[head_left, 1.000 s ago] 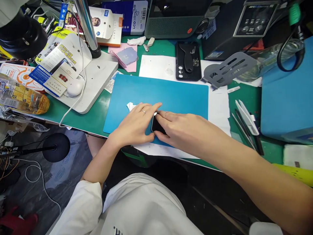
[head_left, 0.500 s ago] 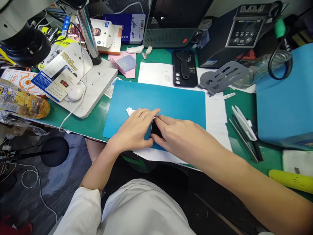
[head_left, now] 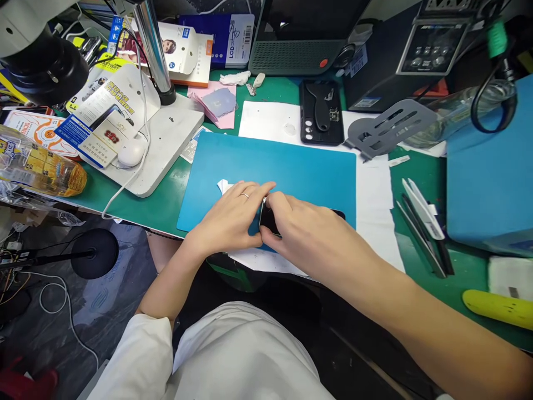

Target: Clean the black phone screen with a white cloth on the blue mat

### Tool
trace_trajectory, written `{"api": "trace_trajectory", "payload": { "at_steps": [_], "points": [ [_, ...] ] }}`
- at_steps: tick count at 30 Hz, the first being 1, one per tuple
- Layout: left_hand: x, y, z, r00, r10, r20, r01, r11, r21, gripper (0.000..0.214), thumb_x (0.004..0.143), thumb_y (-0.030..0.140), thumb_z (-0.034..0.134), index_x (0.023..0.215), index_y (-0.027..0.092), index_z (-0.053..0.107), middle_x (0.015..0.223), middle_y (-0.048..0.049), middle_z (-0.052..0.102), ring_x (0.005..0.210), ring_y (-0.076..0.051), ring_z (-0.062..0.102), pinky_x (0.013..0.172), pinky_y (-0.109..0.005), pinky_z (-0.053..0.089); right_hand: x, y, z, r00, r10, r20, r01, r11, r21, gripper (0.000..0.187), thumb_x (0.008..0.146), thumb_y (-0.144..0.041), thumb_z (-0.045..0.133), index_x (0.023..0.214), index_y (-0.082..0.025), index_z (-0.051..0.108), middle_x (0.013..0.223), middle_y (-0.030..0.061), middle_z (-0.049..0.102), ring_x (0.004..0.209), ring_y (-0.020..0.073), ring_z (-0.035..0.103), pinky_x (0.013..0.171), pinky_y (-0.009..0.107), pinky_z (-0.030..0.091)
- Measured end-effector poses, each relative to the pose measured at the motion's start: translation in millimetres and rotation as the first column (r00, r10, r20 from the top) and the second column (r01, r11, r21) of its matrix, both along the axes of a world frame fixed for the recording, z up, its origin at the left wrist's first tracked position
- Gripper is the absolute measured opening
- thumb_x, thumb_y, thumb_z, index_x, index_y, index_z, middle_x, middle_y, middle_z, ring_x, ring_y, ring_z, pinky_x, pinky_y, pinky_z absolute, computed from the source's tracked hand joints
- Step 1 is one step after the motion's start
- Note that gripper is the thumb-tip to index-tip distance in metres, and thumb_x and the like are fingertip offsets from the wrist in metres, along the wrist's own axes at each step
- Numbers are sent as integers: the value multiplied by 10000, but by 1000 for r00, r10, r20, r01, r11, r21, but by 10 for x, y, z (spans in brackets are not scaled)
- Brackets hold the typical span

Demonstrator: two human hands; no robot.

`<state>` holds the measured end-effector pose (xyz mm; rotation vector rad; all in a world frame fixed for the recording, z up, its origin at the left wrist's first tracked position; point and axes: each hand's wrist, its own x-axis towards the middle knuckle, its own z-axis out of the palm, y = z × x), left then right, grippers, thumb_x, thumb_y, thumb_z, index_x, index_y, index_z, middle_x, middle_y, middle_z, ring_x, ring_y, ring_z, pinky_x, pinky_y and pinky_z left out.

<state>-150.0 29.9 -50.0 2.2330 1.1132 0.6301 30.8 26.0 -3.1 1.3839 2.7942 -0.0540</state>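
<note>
A black-screened phone (head_left: 268,220) lies low over the blue mat (head_left: 291,158), mostly covered by my right hand (head_left: 306,225). Its left end shows between my hands, and a dark corner peeks out beyond the right knuckles. My right thumb and bent fingers grip it near that left end. My left hand (head_left: 233,216), with a ring on one finger, spans the same end, its index finger at the far corner and thumb at the near one. A piece of white tissue (head_left: 224,186) sticks out past the left fingers; the rest of it is hidden.
Behind the mat lies a black phone case (head_left: 321,114) beside a grey slotted holder (head_left: 389,129). Tweezers and pen-like tools (head_left: 425,222) lie to the right, near a yellow tool (head_left: 499,308). At left stands a microscope base (head_left: 166,139) with boxes and a cable.
My right hand has arched up, its fingers more bent, and a dark phone corner now shows past its knuckles. My left hand stays nearly in place. The view has shifted slightly.
</note>
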Motion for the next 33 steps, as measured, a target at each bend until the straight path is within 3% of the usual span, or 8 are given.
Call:
{"api": "trace_trajectory", "payload": {
  "at_steps": [8, 14, 20, 33],
  "points": [
    [-3, 8, -36, 1000, -9, 13, 9, 1000, 19, 744, 841, 216, 653, 1534, 163, 391, 1463, -181, 601, 1436, -354, 514, 1243, -570, 401, -28, 8, 43, 997, -31, 65, 34, 998, -44, 81, 931, -149, 537, 1005, -147, 570, 789, 84, 682, 615, 217, 643, 489, 321, 266],
    [0, 9, -49, 1000, -1, 28, 0, 1000, 14, 707, 844, 231, 655, 1510, 215, 417, 1445, -156, 620, 1419, -361, 526, 1221, -582, 421, -81, 11, 121, 986, -68, 154, 85, 990, -111, 118, 935, -165, 538, 1038, -125, 580, 808, 96, 696, 613, 215, 638, 481, 310, 229],
    [10, 20, -49, 1000, -16, 9, 15, 999, 36, 672, 857, 220, 660, 1488, 194, 433, 1434, -150, 628, 1402, -339, 535, 1268, -538, 359, -98, 36, 171, 981, -62, 186, 91, 984, -153, 147, 948, -184, 545, 1071, -110, 576, 870, 121, 721, 620, 222, 647, 479, 306, 231],
    [13, 38, -13, 999, -30, -12, 30, 999, 19, 381, 918, 200, 656, 1283, 230, 552, 1283, -116, 657, 1309, -336, 563, 1166, -526, 434, -49, 108, 191, 974, -22, 228, 68, 978, -197, 121, 964, -235, 544, 1046, -146, 536, 861, 98, 714, 587, 219, 598, 505, 314, 251]
  ]
}}
